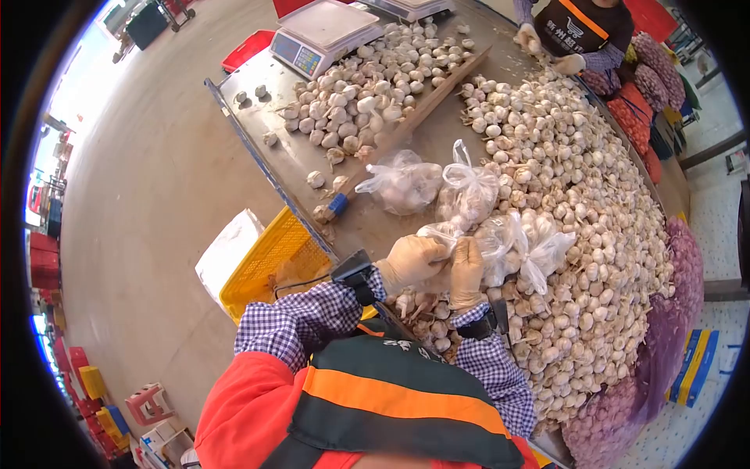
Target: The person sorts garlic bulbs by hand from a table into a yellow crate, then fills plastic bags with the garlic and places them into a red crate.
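My gloved left hand [414, 262] and gloved right hand [467, 273] are side by side at the table's near edge, fingers pinched on a clear plastic bag [439, 233]. How much the bag holds is hard to make out behind my hands. Just beyond lie tied clear bags of garlic: one bag [405, 184] at the left, another bag [469, 191] with its handles knotted upward, and a knotted bag [541, 248] to the right. A large heap of loose garlic bulbs [586, 211] spreads along the right side, some bulbs close to my right wrist.
A wooden strip [430, 102] divides the heap from a smaller garlic pile [351, 102]. A digital scale [324, 35] stands at the far left. A yellow crate [273, 258] is against the left edge. Purple mesh sacks [672, 297] line the right. Another person [578, 35] works opposite.
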Demonstrator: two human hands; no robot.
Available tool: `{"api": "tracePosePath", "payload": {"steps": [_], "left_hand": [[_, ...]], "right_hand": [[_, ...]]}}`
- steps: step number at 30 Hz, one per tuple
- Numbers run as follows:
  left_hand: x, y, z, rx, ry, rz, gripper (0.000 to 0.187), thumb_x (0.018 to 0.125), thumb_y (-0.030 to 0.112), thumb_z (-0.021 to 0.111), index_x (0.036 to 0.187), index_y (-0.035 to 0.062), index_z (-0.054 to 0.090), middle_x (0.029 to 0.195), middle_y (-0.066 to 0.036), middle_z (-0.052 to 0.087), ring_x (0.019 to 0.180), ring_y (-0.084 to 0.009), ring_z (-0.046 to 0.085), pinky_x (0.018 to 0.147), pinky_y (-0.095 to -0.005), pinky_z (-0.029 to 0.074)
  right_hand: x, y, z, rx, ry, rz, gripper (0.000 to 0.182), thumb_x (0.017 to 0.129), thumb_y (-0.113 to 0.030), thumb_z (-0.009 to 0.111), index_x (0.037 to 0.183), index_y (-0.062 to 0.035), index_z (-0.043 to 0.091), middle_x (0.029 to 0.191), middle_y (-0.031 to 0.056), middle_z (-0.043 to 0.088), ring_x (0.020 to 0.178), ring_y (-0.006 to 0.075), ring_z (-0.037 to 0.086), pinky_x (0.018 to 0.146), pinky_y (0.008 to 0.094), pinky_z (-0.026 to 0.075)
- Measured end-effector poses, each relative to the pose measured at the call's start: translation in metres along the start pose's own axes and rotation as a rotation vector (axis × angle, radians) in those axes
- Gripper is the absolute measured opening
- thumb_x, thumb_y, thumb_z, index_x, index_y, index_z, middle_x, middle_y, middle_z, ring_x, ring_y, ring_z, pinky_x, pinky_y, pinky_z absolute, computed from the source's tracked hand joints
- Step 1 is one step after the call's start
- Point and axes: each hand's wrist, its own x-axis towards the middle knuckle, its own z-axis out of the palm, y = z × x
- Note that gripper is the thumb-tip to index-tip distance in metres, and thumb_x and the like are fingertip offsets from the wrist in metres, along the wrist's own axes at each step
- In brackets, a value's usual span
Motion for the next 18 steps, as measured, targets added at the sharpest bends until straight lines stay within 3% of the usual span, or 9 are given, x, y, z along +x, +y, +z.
{"api": "tracePosePath", "payload": {"steps": [1, 2, 6, 9, 11, 13, 15, 17, 18], "left_hand": [[-0.001, -0.002, 0.003, 0.057, 0.012, -0.114, 0.014, 0.071, 0.014, 0.066, 0.084, 0.0107, 0.065, 0.073, -0.009, 0.062, 0.070, -0.0298, 0.064, 0.062, -0.0407, 0.051], [0.004, -0.018, 0.012, -0.073, 0.293, -0.210, 0.011, 0.069, 0.010, 0.064, 0.079, 0.0100, 0.065, 0.074, -0.009, 0.062, 0.070, -0.0285, 0.065, 0.062, -0.0399, 0.051], [0.008, -0.034, -0.016, 0.095, 0.108, -0.178, 0.008, 0.074, 0.011, 0.060, 0.081, 0.0120, 0.064, 0.079, -0.008, 0.063, 0.075, -0.0299, 0.065, 0.064, -0.0392, 0.052], [0.003, -0.025, -0.019, 0.177, -0.046, -0.200, 0.011, 0.076, 0.012, 0.060, 0.086, 0.0131, 0.064, 0.082, -0.008, 0.064, 0.078, -0.0296, 0.066, 0.065, -0.0391, 0.053], [-0.008, -0.041, -0.009, 0.154, -0.026, -0.246, 0.012, 0.077, 0.014, 0.060, 0.089, 0.0124, 0.065, 0.088, -0.009, 0.066, 0.083, -0.0305, 0.067, 0.069, -0.0398, 0.054], [-0.013, -0.052, -0.014, 0.134, -0.171, -0.337, 0.018, 0.078, 0.014, 0.060, 0.094, 0.0112, 0.067, 0.094, -0.011, 0.068, 0.087, -0.0317, 0.067, 0.073, -0.0414, 0.054], [-0.020, -0.056, -0.015, 0.087, -0.059, -0.295, 0.024, 0.077, 0.014, 0.062, 0.100, 0.0099, 0.068, 0.095, -0.014, 0.069, 0.088, -0.0325, 0.067, 0.076, -0.0425, 0.053], [-0.019, -0.061, -0.022, 0.051, -0.097, -0.334, 0.028, 0.077, 0.014, 0.065, 0.104, 0.0078, 0.068, 0.092, -0.017, 0.069, 0.088, -0.0330, 0.067, 0.078, -0.0411, 0.053], [-0.017, -0.060, -0.028, -0.007, -0.049, -0.371, 0.030, 0.077, 0.015, 0.065, 0.106, 0.0058, 0.067, 0.092, -0.018, 0.069, 0.089, -0.0339, 0.067, 0.079, -0.0399, 0.053]], "right_hand": [[-0.003, -0.004, 0.001, 0.046, -0.089, 0.044, 0.025, 0.100, -0.022, 0.052, 0.105, -0.0001, 0.062, 0.087, 0.0164, 0.064, 0.078, 0.0263, 0.060, 0.070, 0.0365, 0.049], [-0.007, -0.001, -0.001, -0.160, -0.224, 0.035, 0.029, 0.100, -0.023, 0.051, 0.109, 0.0019, 0.062, 0.095, 0.0150, 0.065, 0.084, 0.0230, 0.060, 0.076, 0.0360, 0.049], [-0.022, -0.002, -0.019, 0.277, -0.231, 0.188, 0.032, 0.101, -0.024, 0.050, 0.109, 0.0046, 0.062, 0.091, 0.0044, 0.063, 0.083, 0.0134, 0.053, 0.076, 0.0305, 0.046], [-0.035, 0.008, -0.041, 0.364, -0.260, 0.363, 0.033, 0.102, -0.025, 0.049, 0.109, 0.0053, 0.062, 0.091, 0.0026, 0.062, 0.082, 0.0109, 0.052, 0.074, 0.0271, 0.045], [-0.047, 0.012, -0.049, 0.393, -0.193, 0.378, 0.034, 0.102, -0.025, 0.049, 0.108, 0.0057, 0.062, 0.092, 0.0018, 0.062, 0.083, 0.0095, 0.052, 0.074, 0.0251, 0.045], [-0.056, 0.034, -0.056, 0.442, -0.081, 0.437, 0.034, 0.102, -0.025, 0.048, 0.106, 0.0053, 0.063, 0.092, 0.0015, 0.062, 0.082, 0.0095, 0.051, 0.073, 0.0249, 0.045], [-0.061, 0.045, -0.059, 0.480, -0.041, 0.451, 0.034, 0.102, -0.026, 0.049, 0.106, 0.0054, 0.063, 0.093, 0.0022, 0.063, 0.081, 0.0107, 0.053, 0.072, 0.0257, 0.046], [-0.059, 0.040, -0.063, 0.415, 0.193, 0.464, 0.035, 0.102, -0.026, 0.048, 0.103, 0.0051, 0.063, 0.089, 0.0016, 0.063, 0.080, 0.0115, 0.055, 0.072, 0.0266, 0.047], [-0.057, 0.027, -0.069, 0.470, 0.205, 0.469, 0.031, 0.100, -0.025, 0.050, 0.101, 0.0034, 0.063, 0.088, 0.0071, 0.065, 0.079, 0.0205, 0.060, 0.072, 0.0308, 0.049]]}}
